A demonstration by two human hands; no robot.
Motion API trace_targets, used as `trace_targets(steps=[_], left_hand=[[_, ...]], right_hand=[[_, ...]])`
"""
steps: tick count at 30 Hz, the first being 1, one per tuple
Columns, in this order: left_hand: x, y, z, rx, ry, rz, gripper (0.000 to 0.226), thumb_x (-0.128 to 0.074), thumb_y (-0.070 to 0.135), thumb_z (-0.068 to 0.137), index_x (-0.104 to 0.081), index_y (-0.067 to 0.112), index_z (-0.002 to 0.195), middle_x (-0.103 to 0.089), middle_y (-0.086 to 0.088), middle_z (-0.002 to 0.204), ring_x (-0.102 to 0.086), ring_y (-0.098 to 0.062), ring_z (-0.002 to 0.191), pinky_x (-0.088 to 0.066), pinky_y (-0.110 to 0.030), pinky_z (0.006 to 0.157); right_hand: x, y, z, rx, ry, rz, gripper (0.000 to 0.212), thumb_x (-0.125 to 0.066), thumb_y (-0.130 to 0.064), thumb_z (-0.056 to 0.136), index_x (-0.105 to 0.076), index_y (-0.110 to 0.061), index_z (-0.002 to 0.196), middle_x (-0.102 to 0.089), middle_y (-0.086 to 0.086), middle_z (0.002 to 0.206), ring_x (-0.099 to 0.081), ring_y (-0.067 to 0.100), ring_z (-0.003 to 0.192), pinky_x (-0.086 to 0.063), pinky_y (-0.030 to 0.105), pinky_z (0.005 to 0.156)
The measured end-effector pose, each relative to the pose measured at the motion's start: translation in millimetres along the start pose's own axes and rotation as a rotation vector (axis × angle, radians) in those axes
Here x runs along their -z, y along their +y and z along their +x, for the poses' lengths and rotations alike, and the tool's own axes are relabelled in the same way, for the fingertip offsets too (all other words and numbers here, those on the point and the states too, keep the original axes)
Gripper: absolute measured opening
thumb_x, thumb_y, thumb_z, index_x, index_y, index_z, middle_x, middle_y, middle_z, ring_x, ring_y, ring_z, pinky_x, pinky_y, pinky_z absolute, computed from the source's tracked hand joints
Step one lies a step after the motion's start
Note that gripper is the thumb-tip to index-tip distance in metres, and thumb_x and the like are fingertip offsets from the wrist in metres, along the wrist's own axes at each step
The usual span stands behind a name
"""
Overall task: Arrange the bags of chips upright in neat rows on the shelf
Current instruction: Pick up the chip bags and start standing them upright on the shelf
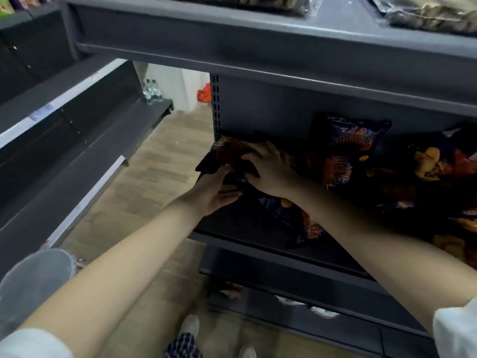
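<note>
Both arms reach into the grey shelf (245, 241), at its left end. There the left hand (219, 192) grips a dark chip bag (229, 153) from below, thumb over its edge, and the right hand (268, 169) lies on top with fingers curled over it. The bag is tilted, not upright. Beside it an upright bag (353, 151) leans on the back panel, a flat bag (291, 215) lies under the right forearm, and more bags (433, 164) are heaped to the right. The upper shelf (258, 40) carries clear-wrapped packs (426, 14).

Left hand (215, 190) and right hand (269, 169) hold a chip bag (227, 153)
</note>
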State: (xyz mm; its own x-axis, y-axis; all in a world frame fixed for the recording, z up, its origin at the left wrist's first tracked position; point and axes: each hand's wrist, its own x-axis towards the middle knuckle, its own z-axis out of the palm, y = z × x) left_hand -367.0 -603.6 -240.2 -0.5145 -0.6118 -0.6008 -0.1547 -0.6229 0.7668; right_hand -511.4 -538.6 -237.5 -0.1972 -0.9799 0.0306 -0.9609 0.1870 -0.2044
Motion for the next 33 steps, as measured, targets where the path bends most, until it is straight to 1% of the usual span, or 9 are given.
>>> trace_targets(steps=[10, 13, 14, 15, 16, 18, 24, 31, 33], left_hand=[[34.5, 42.3, 50.8, -0.069, 0.114, 0.283, 0.043, -0.059, 0.039, 0.089, -0.05, 0.014, 0.123, -0.054, -0.007, 0.108, -0.056, -0.02, 0.091, -0.05, -0.029, 0.061], [41.3, 53.3, 60.4, -0.145, 0.171, 0.452, 0.037, -0.065, 0.039, 0.085, -0.057, 0.008, 0.103, -0.054, -0.007, 0.078, -0.052, -0.017, 0.07, -0.038, -0.025, 0.047], [43.9, 55.7, 65.3, -0.194, 0.21, 0.505, 0.037, -0.066, 0.038, 0.084, -0.044, 0.008, 0.082, -0.051, -0.011, 0.07, -0.05, -0.021, 0.064, -0.036, -0.027, 0.045], [44.9, 57.6, 69.4, -0.214, 0.241, 0.54, 0.065, -0.067, 0.038, 0.083, -0.04, -0.012, 0.114, -0.055, -0.018, 0.074, -0.055, -0.03, 0.068, -0.042, -0.033, 0.049], [46.2, 58.8, 73.1, -0.252, 0.237, 0.568, 0.05, -0.068, 0.038, 0.081, -0.061, -0.005, 0.107, -0.061, -0.024, 0.089, -0.059, -0.037, 0.086, -0.049, -0.039, 0.061], [47.3, 58.6, 76.6, -0.282, 0.217, 0.573, 0.048, -0.069, 0.037, 0.08, -0.062, 0.004, 0.114, -0.061, -0.018, 0.109, -0.055, -0.032, 0.106, -0.045, -0.037, 0.077], [47.0, 49.7, 82.7, -0.247, 0.192, 0.66, 0.069, -0.071, 0.042, 0.077, -0.037, 0.007, 0.126, -0.048, -0.008, 0.118, -0.049, -0.025, 0.102, -0.044, -0.035, 0.083], [49.5, 20.2, 66.2, -1.163, 0.249, 1.474, 0.076, -0.064, 0.047, 0.077, -0.036, 0.01, 0.138, -0.035, -0.018, 0.144, -0.034, -0.041, 0.128, -0.039, -0.05, 0.094], [50.6, 14.8, 62.9, -1.141, 0.137, 1.661, 0.078, -0.057, 0.053, 0.081, -0.027, 0.02, 0.144, -0.023, -0.01, 0.153, -0.02, -0.035, 0.139, -0.031, -0.051, 0.102]], right_hand=[[-11.6, 18.6, -12.5, -0.221, -0.074, -0.123, 0.053, -0.049, -0.038, 0.092, -0.036, -0.026, 0.142, -0.009, -0.003, 0.158, -0.002, 0.03, 0.145, -0.011, 0.058, 0.113], [-3.3, 18.7, -7.9, -0.27, -0.075, -0.084, 0.055, -0.051, -0.036, 0.092, -0.034, -0.027, 0.144, -0.008, -0.002, 0.159, -0.003, 0.03, 0.145, -0.01, 0.055, 0.115], [0.1, 17.6, -5.3, -0.291, -0.06, -0.063, 0.056, -0.052, -0.034, 0.092, -0.034, -0.028, 0.144, -0.008, -0.001, 0.159, -0.004, 0.031, 0.145, -0.01, 0.054, 0.116], [3.3, 16.3, -2.9, -0.304, -0.047, -0.04, 0.056, -0.053, -0.033, 0.092, -0.034, -0.028, 0.144, -0.008, -0.001, 0.159, -0.005, 0.031, 0.145, -0.01, 0.052, 0.116], [6.0, 14.5, -0.7, -0.31, -0.034, -0.019, 0.055, -0.053, -0.032, 0.092, -0.034, -0.027, 0.144, -0.009, 0.0, 0.159, -0.005, 0.03, 0.145, -0.011, 0.051, 0.116], [7.7, 8.7, 4.0, -0.316, -0.013, 0.002, 0.055, -0.052, -0.031, 0.092, -0.034, -0.027, 0.144, -0.009, 0.001, 0.159, -0.006, 0.03, 0.144, -0.01, 0.051, 0.116], [1.9, -6.7, 6.4, -0.283, 0.02, 0.003, 0.054, -0.052, -0.031, 0.092, -0.035, -0.027, 0.143, -0.01, 0.002, 0.158, -0.007, 0.029, 0.144, -0.013, 0.051, 0.115], [11.8, -8.2, 13.4, -0.256, 0.023, 0.035, 0.056, -0.052, -0.033, 0.093, -0.032, -0.024, 0.145, -0.011, 0.006, 0.158, -0.009, 0.03, 0.145, -0.017, 0.047, 0.117], [10.3, -11.2, 19.1, -0.241, 0.005, 0.046, 0.055, -0.05, -0.031, 0.095, -0.03, -0.023, 0.145, -0.01, 0.006, 0.158, -0.01, 0.03, 0.144, -0.017, 0.046, 0.117]])
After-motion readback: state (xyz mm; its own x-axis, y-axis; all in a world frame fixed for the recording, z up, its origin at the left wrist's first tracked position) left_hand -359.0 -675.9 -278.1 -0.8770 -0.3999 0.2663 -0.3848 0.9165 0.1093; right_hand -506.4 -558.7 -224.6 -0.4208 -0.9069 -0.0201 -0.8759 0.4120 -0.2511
